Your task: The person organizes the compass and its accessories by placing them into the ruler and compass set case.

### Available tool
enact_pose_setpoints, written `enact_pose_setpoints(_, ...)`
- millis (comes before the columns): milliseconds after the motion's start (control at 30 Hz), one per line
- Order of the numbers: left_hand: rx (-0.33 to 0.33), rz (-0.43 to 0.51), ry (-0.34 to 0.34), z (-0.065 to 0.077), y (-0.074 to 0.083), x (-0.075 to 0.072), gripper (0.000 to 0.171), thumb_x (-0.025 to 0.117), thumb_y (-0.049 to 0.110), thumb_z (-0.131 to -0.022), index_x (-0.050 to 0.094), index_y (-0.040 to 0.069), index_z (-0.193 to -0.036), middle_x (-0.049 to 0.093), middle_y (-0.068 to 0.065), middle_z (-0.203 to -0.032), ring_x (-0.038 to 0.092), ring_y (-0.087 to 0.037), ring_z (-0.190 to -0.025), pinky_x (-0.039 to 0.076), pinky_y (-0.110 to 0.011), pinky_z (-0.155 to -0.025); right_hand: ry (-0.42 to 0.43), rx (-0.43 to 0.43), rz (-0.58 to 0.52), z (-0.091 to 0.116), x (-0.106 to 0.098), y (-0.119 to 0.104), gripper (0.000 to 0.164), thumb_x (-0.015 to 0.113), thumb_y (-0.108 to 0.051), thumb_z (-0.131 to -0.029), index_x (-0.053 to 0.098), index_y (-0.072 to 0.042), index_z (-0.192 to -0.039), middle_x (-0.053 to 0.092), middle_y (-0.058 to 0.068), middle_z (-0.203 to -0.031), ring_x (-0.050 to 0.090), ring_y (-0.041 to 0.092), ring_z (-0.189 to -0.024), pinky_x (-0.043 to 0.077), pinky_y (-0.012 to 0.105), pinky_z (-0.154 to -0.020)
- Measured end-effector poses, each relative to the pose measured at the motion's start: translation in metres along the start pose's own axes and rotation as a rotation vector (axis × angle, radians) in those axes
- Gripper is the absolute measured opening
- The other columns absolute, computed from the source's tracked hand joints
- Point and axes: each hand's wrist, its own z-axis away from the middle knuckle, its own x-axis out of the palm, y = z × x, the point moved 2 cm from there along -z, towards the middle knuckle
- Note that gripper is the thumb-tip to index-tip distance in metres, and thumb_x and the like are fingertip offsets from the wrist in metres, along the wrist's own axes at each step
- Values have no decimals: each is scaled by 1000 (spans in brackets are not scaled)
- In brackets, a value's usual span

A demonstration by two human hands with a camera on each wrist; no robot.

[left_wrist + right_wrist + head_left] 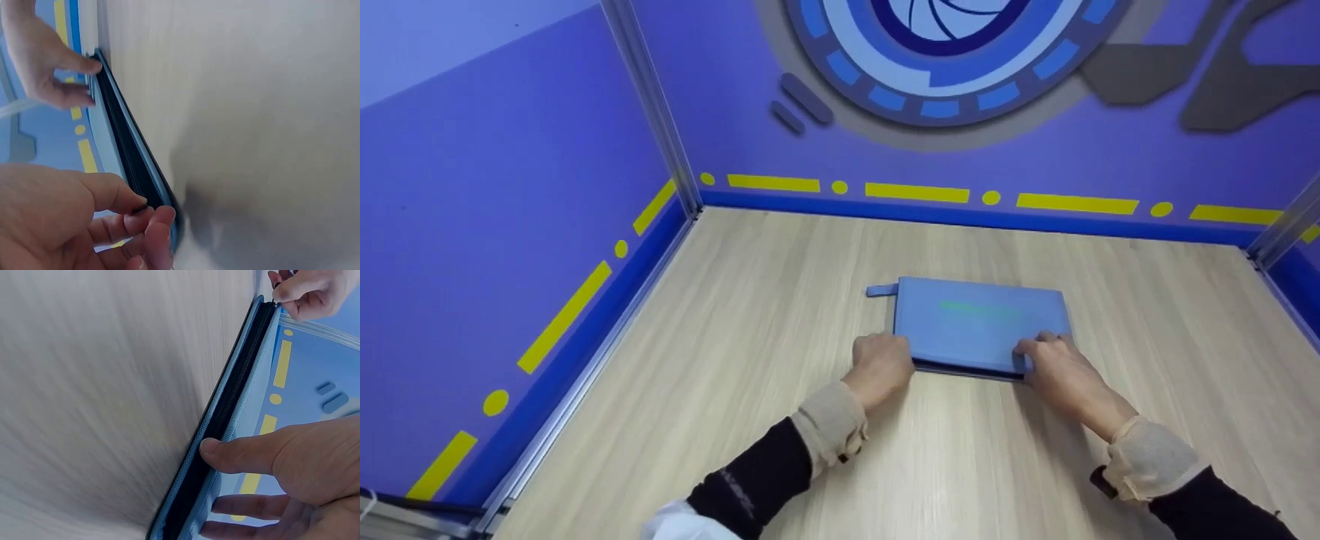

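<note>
A flat blue zip case (982, 322) lies on the table, with faint green lettering on its cover and a small strap (882, 290) at its far left corner. At the near left corner my left hand (881, 367) pinches a small black zipper pull (139, 208) between thumb and fingers. My right hand (1061, 371) holds the near right part of the case. Its thumb (216, 453) presses the black zipper band (242, 377) on the front edge, while its other fingers lie against the cover. Zipper teeth show along that band in the right wrist view.
The pale wood-grain table (720, 420) extends around the case. A blue printed panel (930, 165) with yellow dashes stands behind it, and another panel (510, 225) rises on the left. Metal posts (652, 105) frame the corners.
</note>
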Motion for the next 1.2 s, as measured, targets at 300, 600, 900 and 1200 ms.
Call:
enact_pose_setpoints(300, 73, -41, 121, -8, -19, 1, 18, 65, 18, -97, 75, 12, -84, 72, -4, -77, 66, -18, -68, 53, -36, -59, 23, 20, 3, 3, 0, 0, 26, 71, 12, -77, 74, 0, -100, 67, 25, -96, 61, 42, -85, 55, 56, -75)
enact_pose_setpoints(600, 28, -40, 81, -28, -39, 6, 19, 69, 30, -96, 75, 13, -100, 74, -5, -84, 69, -22, -76, 56, -41, -68, 37, -4, 12, 1, 2, -2, 25, 73, 12, -76, 73, -1, -98, 66, 21, -93, 60, 38, -83, 55, 53, -74)
enact_pose_setpoints(900, 60, -51, 149, -49, -37, 7, 16, 70, 27, -94, 74, 14, -103, 74, -4, -85, 69, -23, -78, 55, -42, -72, 42, 22, 12, 7, -1, 3, 24, 76, 11, -75, 72, -4, -93, 65, 21, -92, 59, 38, -83, 55, 54, -71)
enact_pose_setpoints(1200, 76, -102, 239, -63, -40, 6, 19, 69, 33, -96, 75, 15, -99, 77, -3, -88, 74, -25, -83, 56, -43, -69, 50, 7, 37, 5, 2, 0, 27, 69, 15, -76, 72, -1, -98, 66, 23, -91, 59, 39, -82, 56, 53, -72)
